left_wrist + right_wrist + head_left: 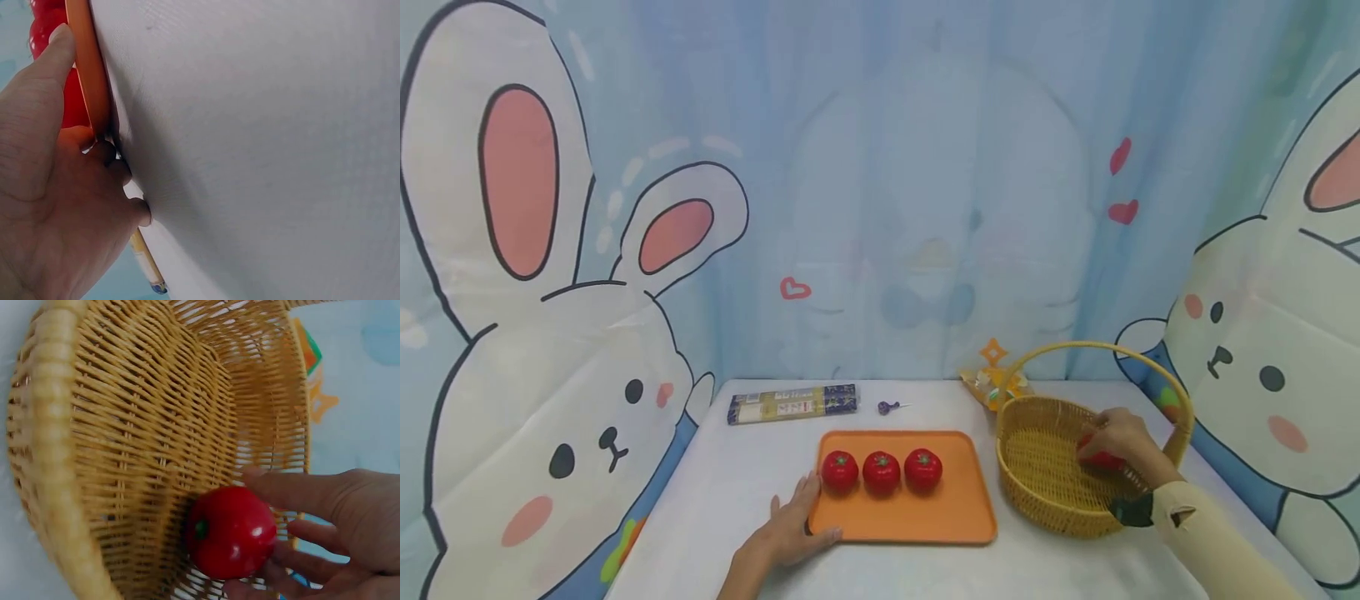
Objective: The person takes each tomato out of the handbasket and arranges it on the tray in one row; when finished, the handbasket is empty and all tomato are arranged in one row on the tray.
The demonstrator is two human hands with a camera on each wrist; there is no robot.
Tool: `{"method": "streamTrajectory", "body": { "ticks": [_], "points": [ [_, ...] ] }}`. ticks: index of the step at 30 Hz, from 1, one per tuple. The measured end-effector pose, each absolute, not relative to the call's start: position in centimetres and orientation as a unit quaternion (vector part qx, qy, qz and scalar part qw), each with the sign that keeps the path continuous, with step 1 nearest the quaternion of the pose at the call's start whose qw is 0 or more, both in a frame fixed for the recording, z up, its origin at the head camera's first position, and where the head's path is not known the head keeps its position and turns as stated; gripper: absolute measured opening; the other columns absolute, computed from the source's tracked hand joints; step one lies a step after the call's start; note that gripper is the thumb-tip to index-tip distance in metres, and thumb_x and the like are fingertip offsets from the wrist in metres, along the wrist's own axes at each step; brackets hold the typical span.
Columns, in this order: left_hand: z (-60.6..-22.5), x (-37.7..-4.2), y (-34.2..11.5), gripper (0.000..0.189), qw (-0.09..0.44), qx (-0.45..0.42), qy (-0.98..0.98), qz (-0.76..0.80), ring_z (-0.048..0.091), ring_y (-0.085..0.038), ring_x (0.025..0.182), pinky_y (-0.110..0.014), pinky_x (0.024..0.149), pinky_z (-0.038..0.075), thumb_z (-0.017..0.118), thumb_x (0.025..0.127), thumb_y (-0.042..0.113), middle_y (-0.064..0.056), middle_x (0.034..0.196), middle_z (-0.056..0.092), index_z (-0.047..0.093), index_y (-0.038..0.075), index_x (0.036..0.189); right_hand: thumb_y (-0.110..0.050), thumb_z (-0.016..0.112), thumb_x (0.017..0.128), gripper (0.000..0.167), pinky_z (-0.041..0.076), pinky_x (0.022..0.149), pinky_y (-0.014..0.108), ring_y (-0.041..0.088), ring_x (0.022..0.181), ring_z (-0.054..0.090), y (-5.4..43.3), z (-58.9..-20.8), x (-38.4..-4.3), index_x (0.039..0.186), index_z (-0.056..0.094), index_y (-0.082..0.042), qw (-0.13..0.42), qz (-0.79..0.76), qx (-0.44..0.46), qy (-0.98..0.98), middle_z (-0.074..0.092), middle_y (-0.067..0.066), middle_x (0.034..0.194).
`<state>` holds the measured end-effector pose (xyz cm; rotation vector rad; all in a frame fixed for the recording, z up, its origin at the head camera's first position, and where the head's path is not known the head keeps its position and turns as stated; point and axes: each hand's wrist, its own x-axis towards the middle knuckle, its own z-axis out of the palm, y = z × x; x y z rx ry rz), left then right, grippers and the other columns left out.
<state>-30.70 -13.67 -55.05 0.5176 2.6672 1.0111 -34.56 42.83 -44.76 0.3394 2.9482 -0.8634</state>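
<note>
An orange tray (910, 522) lies on the table with three red tomatoes (882, 472) in a row on it. At the tray's left front corner rests my left hand (790, 525), fingers spread along the side and thumb at the front edge; the left wrist view shows the thumb (55, 62) close against the rim. To the right stands a wicker basket (1045, 458) with a tall handle. My right hand (1116, 440) reaches inside it and holds another red tomato (230, 532) low by the wall, thumb on one side and fingers on the other.
Flat blue-and-yellow packages (793, 404) lie at the back left, beside a small purple-handled pointed tool (889, 407). Behind the basket is a yellow-orange packet (985, 387). The basket handle (1090, 344) arches above the right forearm. A rabbit-print curtain (925, 208) hangs behind the table.
</note>
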Motion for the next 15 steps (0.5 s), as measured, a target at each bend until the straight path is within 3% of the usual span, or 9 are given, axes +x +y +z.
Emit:
{"method": "streamTrajectory", "body": {
  "ticks": [7,15],
  "points": [
    [-56.3,-31.1,-14.0,0.114,0.107,0.185,0.910,0.355,0.013,-0.046,0.164,-0.077,0.125,-0.007,0.073,0.093,0.068,-0.026,0.176,0.021,0.025,-0.002,0.169,-0.003,0.089,0.080,0.077,0.063,0.085,0.055,0.056,0.109,0.063,41.8,-46.2,-34.9,0.135,0.045,0.028,0.042,-0.322,0.120,0.938,0.056,0.047,0.124],
    [-56.1,-31.0,-13.9,0.113,0.108,0.179,0.911,0.354,0.014,-0.047,0.164,-0.076,0.126,-0.005,0.075,0.093,0.067,-0.026,0.176,0.022,0.027,-0.003,0.168,-0.016,0.091,0.082,0.065,0.061,0.087,0.057,0.048,0.103,0.065,40.9,-47.4,-35.5,0.122,0.058,0.022,0.015,-0.321,0.079,0.944,0.066,0.036,0.112]
  ]
}}
